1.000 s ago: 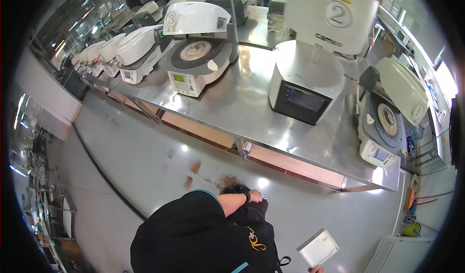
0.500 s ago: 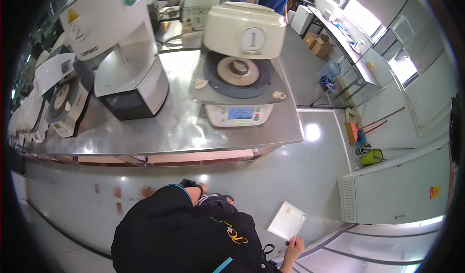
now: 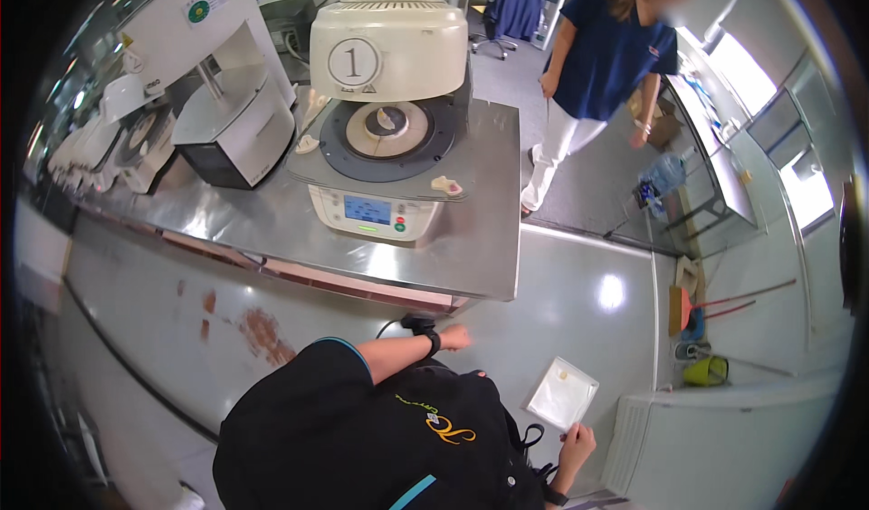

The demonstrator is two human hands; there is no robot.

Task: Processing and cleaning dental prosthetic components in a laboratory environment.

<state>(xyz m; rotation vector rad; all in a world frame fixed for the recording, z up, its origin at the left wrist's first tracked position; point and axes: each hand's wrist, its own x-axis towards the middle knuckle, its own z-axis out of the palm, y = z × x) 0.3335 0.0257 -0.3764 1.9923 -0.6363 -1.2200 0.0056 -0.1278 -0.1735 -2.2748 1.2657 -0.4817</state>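
Observation:
My right hand pinches the near corner of a shallow white square tray, held out low over the floor. A small tan piece lies near the tray's far edge. My left hand is in front of my body below the bench edge, its fingers curled in, with nothing showing in it. A black watch is on that wrist, beside a small black device. Ahead on the bench stands a cream dental furnace, its head raised above a round firing platform with a small pale piece on it.
Small pale pieces lie on the furnace's side plates. More furnaces line the steel bench to the left. A person in a dark blue top stands beyond the bench's right end. Brooms and a green bucket are by the right wall.
My view has turned, and the person at the back now shows nearly whole. My left hand has moved forward and right. The tray stays in my right hand.

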